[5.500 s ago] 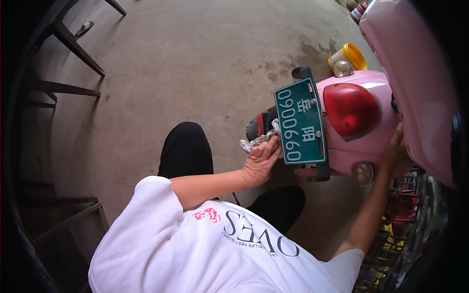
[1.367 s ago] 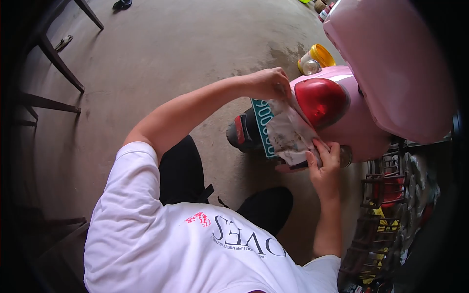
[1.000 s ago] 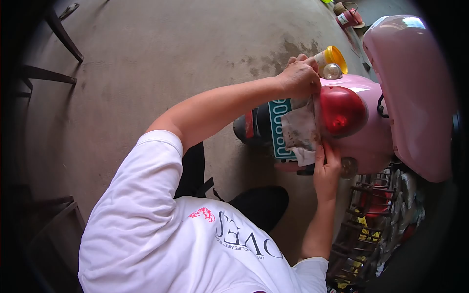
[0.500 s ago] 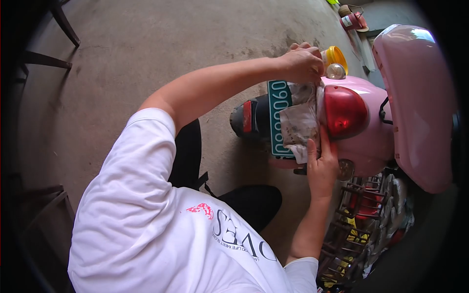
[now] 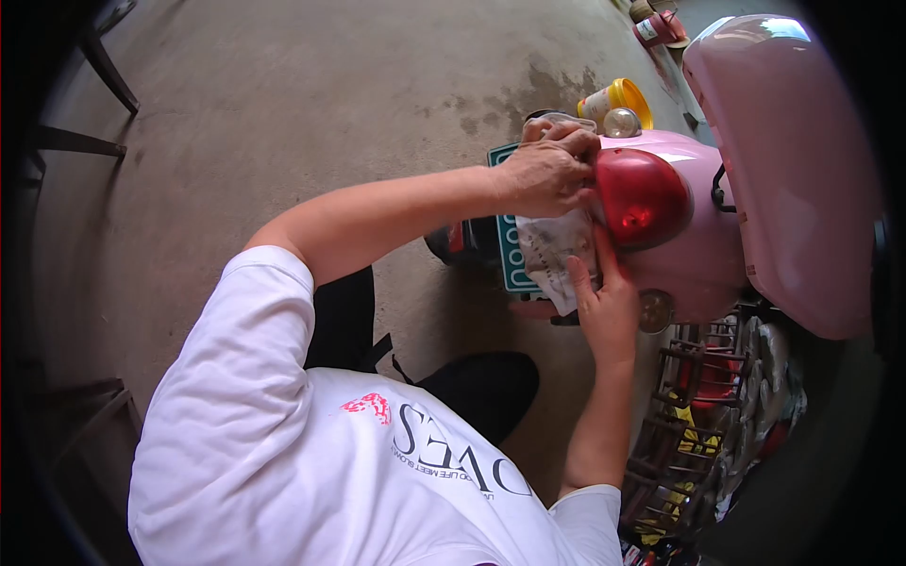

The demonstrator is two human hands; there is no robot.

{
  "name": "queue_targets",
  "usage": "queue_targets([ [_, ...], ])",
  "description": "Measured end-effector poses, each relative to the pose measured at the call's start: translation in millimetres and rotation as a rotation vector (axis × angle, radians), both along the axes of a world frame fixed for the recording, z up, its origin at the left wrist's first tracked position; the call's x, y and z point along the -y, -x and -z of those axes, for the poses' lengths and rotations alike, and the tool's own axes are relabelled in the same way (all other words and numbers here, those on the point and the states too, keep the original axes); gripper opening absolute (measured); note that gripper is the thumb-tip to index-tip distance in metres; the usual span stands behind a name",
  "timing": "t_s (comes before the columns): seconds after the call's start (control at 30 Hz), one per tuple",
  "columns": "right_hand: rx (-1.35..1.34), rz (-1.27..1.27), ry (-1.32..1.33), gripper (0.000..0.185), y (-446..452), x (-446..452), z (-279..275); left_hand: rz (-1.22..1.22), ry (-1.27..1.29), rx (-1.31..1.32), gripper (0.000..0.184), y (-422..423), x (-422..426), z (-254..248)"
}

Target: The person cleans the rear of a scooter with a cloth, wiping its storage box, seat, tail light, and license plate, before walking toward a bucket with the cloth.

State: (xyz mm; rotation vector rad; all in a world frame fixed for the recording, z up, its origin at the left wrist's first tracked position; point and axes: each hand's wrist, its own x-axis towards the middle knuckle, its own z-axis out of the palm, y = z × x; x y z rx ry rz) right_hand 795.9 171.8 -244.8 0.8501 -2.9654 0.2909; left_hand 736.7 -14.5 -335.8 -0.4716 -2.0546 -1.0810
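Note:
A pink scooter (image 5: 694,283) stands in front of me with its red tail light (image 5: 642,198) and green number plate (image 5: 514,255) toward me. A thin, dirty white cloth (image 5: 557,247) lies over part of the plate, along the edge of the light. My left hand (image 5: 552,170) is closed with curled fingers at the cloth's upper part, beside the light; its fingertips are partly hidden. Against the cloth's lower part rests my right hand (image 5: 609,307), thumb and forefinger stretched apart, the forefinger along the light's edge.
Round clear lamps (image 5: 622,123) flank the tail light. A yellow bucket (image 5: 618,99) stands behind the scooter's far side. The raised pink seat-like panel (image 5: 788,170) is at right. A dark metal rack (image 5: 694,406) with packed items stands below it. Dark furniture legs (image 5: 109,71) are at left.
My left hand has moved down and toward me along the light's edge, covering the top of the cloth and plate. My right hand keeps its place at the cloth. The view has shifted slightly.

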Motion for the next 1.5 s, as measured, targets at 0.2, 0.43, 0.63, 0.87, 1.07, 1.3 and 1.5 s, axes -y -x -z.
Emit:
queue_targets([
  [0.2, 0.043, -0.097, 0.15, 0.048, 4, 6, 1, -0.02, -0.233, 0.114, 0.043, -34, -23, 6],
  [0.43, 0.082, -0.061, 0.226, 0.038, -8, -5, -11, -0.121, -0.254, 0.2, 0.062, -37, -37, -11],
  [0.63, -0.421, 0.127, 0.247, 0.024, 31, -79, -45, -0.191, -0.227, 0.312, 0.077, -39, -52, -22],
  [0.87, -0.704, 0.16, 0.244, 0.04, 110, -80, -71, -0.295, -0.301, 0.251, 0.055, -37, -60, -24],
  [1.07, -0.64, -0.165, 0.236, 0.04, 154, -75, -74, -0.254, -0.275, 0.222, 0.037, -32, -52, -28],
  [1.3, -0.941, -0.131, 0.01, 0.026, 166, -87, -61, -0.27, -0.326, 0.248, 0.022, -16, -39, -22],
  [1.5, -0.978, -0.061, 0.162, 0.037, 168, -85, -54, -0.196, -0.138, 0.194, 0.026, -40, -50, -26],
])
